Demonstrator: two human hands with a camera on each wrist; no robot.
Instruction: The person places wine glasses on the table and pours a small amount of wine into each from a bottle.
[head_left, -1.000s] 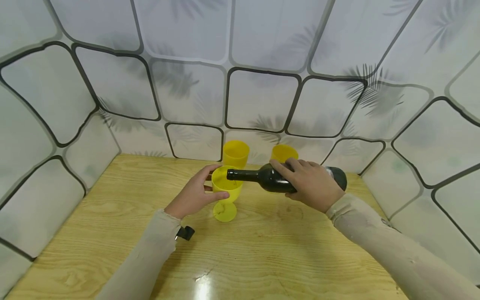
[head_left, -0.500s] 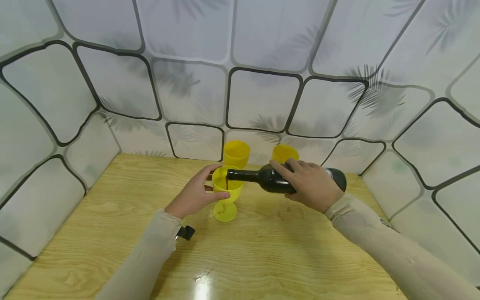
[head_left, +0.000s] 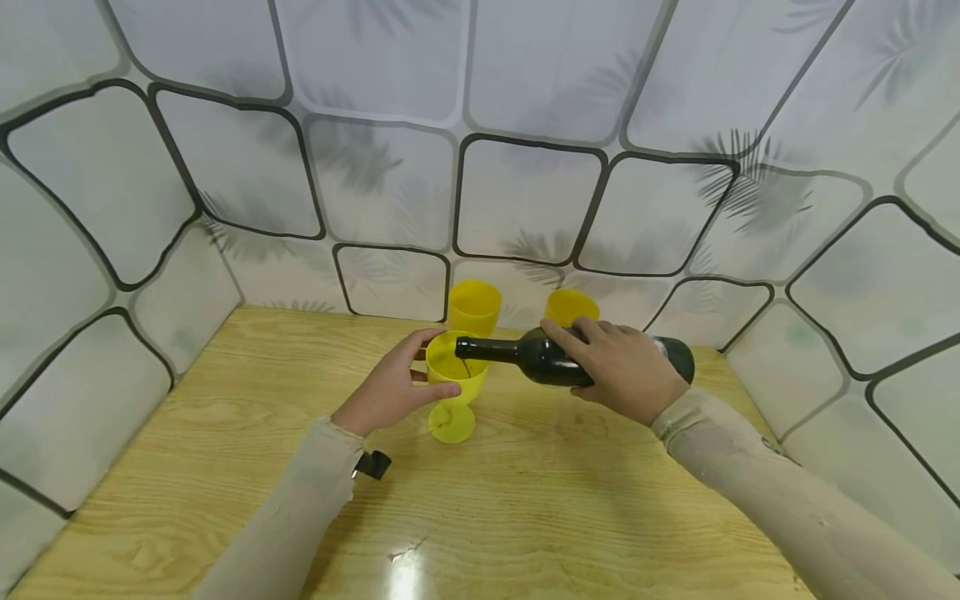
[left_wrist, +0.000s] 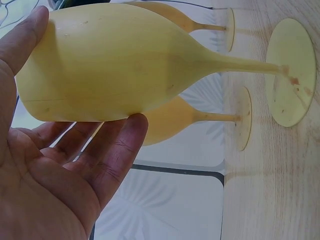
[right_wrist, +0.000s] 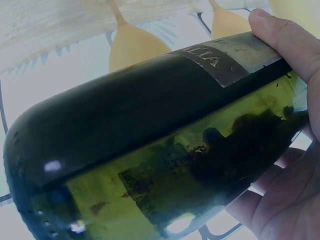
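My left hand (head_left: 393, 383) holds a yellow plastic wine glass (head_left: 472, 387) by its bowl, thumb in front and fingers around the far side. In the left wrist view the glass (left_wrist: 115, 65) has its foot on the table and brownish stains there. My right hand (head_left: 626, 371) grips a dark green wine bottle (head_left: 536, 357) by its body, nearly level, its mouth just over the bowl. A thin dark stream (head_left: 467, 367) falls from the mouth into the glass. Dark liquid shows inside the bottle (right_wrist: 120, 115) in the right wrist view.
Two more yellow wine glasses stand at the back by the patterned wall: one (head_left: 474, 308) behind the held glass, one (head_left: 572, 306) behind the bottle. The wooden table (head_left: 525, 500) is walled at the back and sides.
Both hands keep almost the same place. The dark stream from the bottle's mouth was heavier and straighter half a second ago; now it is thinner and slants to the right.
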